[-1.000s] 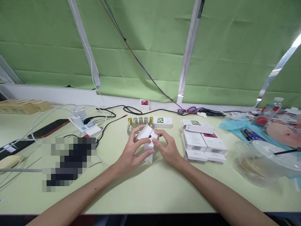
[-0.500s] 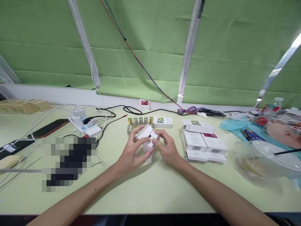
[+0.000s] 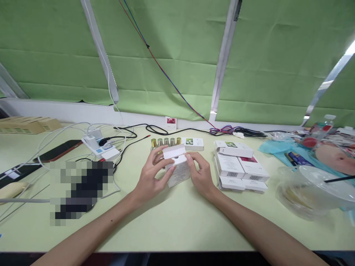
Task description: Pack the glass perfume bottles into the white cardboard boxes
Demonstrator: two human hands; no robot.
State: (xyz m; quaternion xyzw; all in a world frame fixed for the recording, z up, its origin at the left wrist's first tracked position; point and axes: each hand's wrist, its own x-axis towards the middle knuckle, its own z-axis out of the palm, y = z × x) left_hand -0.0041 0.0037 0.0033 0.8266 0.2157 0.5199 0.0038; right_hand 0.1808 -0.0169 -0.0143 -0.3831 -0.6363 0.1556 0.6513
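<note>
White box (image 3: 179, 176), flap (image 3: 174, 151) raised
Left hand (image 3: 152, 175) and right hand (image 3: 202, 174) grip it, fingers (image 3: 167, 176) bent; I see bottles (image 3: 166, 142) at eleven o'clock, stacked boxes (image 3: 230, 164) at three.

Left grip (image 3: 151, 176) and right grip (image 3: 202, 174) hold an open box (image 3: 179, 175).

Shows a bare left forearm (image 3: 100, 229) and right forearm (image 3: 249, 224), both slender. Carries one small, round, dark spot (image 3: 111, 220) on the left, partway along. Ends in a left hand (image 3: 152, 175) and right hand (image 3: 202, 175), both bare and slim-fingered.
</note>
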